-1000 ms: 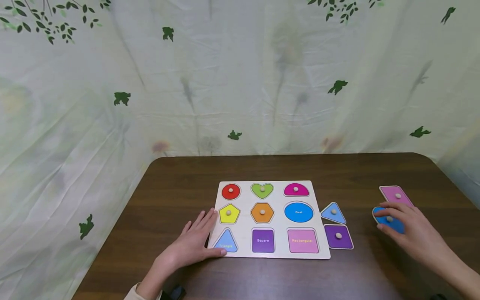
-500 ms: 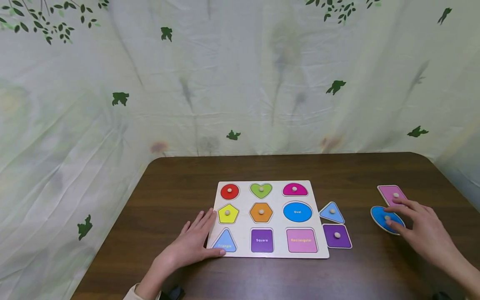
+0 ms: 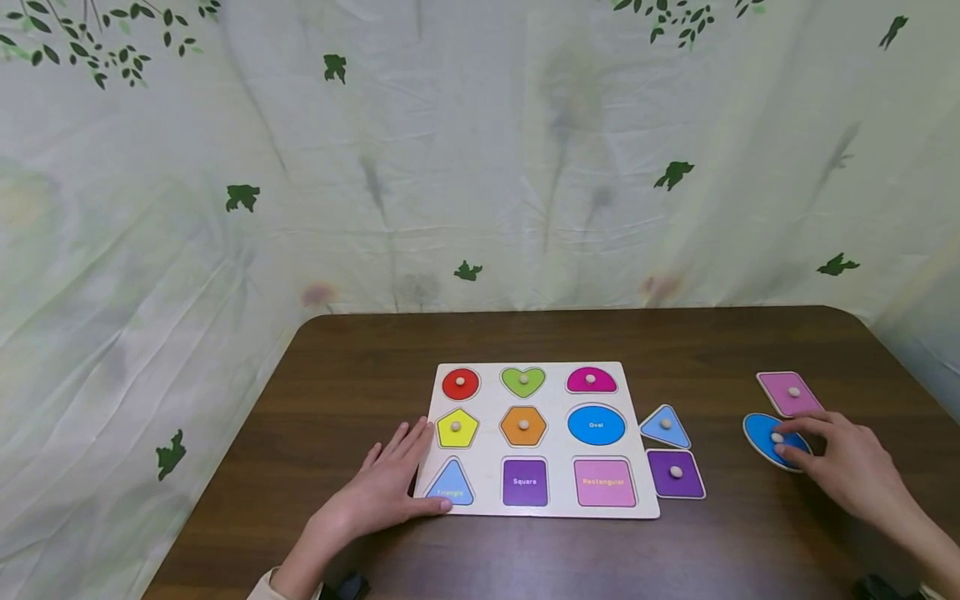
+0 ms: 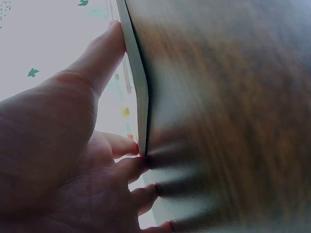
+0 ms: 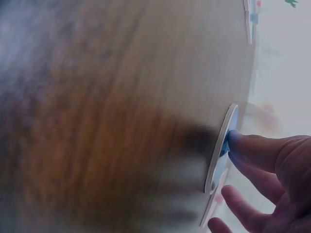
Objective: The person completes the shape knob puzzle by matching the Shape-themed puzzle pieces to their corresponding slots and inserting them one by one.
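A white shape puzzle board (image 3: 555, 510) lies on the table. My left hand (image 3: 386, 483) rests at its lower left corner, fingers spread along the left edge and thumb on the front edge; the left wrist view shows the thumb (image 4: 104, 53) against the board's side. To the right, my right hand (image 3: 855, 462) pinches the small knob of a blue oval puzzle piece (image 3: 761, 433) between thumb and index finger. In the right wrist view the oval piece (image 5: 221, 145) looks slightly tilted off the table; its knob is hidden by the fingertips.
A pink rectangular piece (image 3: 783, 383) lies just behind the oval. Beside the board's right edge are a blue triangle piece (image 3: 663, 437) and a purple square piece (image 3: 667, 487). The board's oval, triangle, square and rectangle places show printed words. A patterned curtain (image 3: 480, 167) hangs behind the table.
My right hand's fingers have drawn back from over the oval piece, then closed on its knob. The left hand and the board stay in place.
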Action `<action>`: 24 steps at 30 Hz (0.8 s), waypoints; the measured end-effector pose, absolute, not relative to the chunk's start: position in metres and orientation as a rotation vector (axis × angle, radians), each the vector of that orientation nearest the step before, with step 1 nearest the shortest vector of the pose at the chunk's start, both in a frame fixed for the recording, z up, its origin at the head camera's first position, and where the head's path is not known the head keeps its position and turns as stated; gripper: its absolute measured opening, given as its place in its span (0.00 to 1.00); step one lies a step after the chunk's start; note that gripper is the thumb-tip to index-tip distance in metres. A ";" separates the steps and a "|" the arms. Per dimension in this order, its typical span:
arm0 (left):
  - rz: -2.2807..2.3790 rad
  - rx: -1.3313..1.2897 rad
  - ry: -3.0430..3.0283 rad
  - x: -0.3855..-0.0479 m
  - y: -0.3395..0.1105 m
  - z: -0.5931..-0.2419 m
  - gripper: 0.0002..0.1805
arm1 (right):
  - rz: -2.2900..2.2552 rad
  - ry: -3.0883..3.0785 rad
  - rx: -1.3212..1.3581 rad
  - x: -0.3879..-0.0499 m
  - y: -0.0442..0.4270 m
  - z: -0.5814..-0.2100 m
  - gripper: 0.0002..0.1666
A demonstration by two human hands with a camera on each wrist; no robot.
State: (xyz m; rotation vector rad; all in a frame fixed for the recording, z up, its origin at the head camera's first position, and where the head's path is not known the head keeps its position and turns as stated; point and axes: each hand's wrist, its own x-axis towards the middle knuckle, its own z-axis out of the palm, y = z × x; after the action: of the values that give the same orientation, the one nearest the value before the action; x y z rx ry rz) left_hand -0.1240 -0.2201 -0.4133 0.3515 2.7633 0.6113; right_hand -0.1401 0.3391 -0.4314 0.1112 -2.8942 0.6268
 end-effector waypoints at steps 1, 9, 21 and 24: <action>0.610 0.352 2.763 -0.124 -0.220 -0.413 0.61 | 0.628 -2.899 0.106 -0.141 0.339 -0.432 0.17; 0.605 0.358 2.765 -0.123 -0.221 -0.414 0.61 | 0.620 -2.897 0.167 -0.143 0.338 -0.432 0.11; 0.607 0.357 2.770 -0.124 -0.221 -0.416 0.61 | 0.648 -2.920 0.228 -0.145 0.328 -0.430 0.10; 0.607 0.354 2.769 -0.124 -0.221 -0.416 0.62 | 0.658 -2.900 0.252 -0.145 0.322 -0.427 0.10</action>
State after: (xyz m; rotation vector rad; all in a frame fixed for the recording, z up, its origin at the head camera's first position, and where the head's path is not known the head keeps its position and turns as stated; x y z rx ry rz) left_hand -0.1243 -0.2210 -0.4157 0.3542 2.7688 0.6067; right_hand -0.1446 0.3219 -0.4275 0.2522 -2.9005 0.6577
